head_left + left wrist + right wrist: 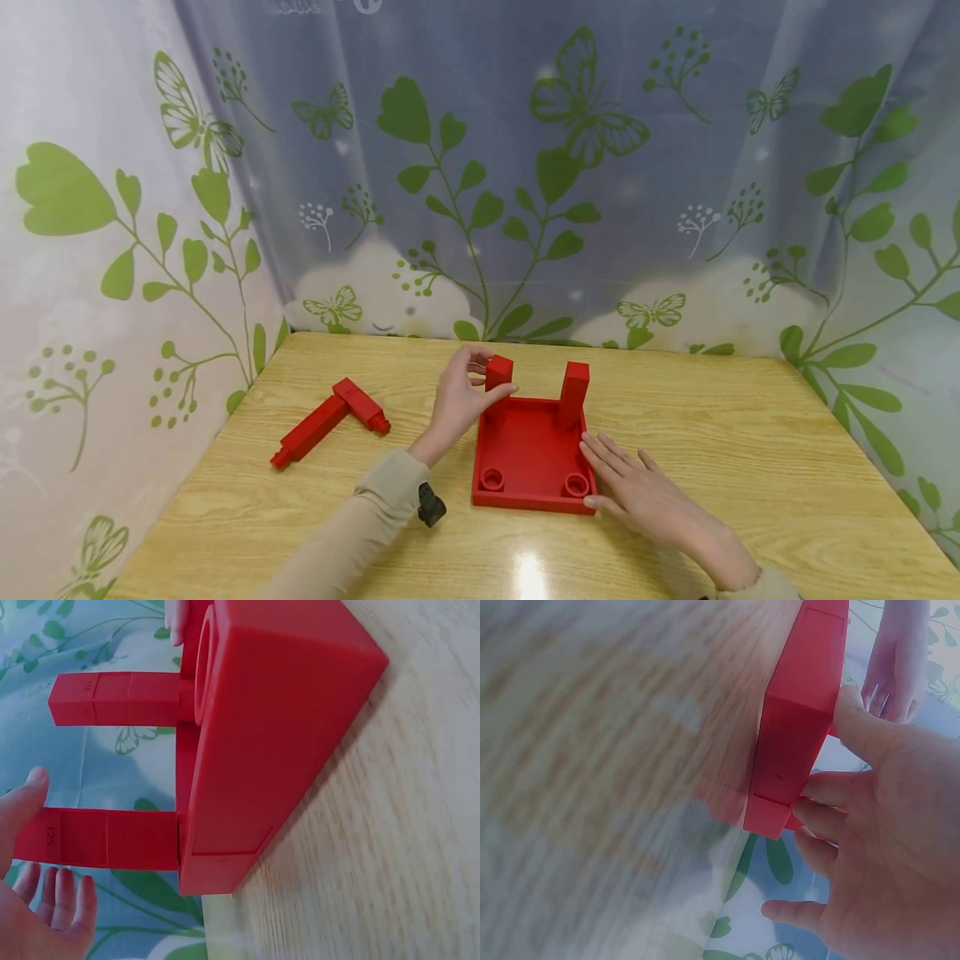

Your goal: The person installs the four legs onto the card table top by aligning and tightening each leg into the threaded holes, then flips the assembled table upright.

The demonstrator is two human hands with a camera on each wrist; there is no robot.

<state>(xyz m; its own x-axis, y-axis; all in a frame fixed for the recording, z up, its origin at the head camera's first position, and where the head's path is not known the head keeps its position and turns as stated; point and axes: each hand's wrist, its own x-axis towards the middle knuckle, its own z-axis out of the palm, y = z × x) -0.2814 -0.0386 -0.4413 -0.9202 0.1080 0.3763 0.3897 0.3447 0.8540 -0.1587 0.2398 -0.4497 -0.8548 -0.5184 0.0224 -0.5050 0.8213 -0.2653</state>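
Note:
A square red tray-like base (525, 454) with a raised rim lies on the table. Two red square posts stand up at its far corners: the left post (498, 371) and the right post (574, 387). Round sockets (576, 485) show at both near corners. My left hand (461, 396) is around the upper part of the left post, thumb across its front. In the left wrist view its fingers (66, 900) are spread loosely beside that post, marked 125. My right hand (645, 492) rests along the base's right side with straight fingers, thumb at the near corner.
Two more red posts lie on the wooden table (712, 417) to the left, one post (315, 427) meeting the other post (362, 404) at an angle. Both have narrower knobbed ends. A curtain (480, 250) printed with leaves and butterflies hangs behind the table.

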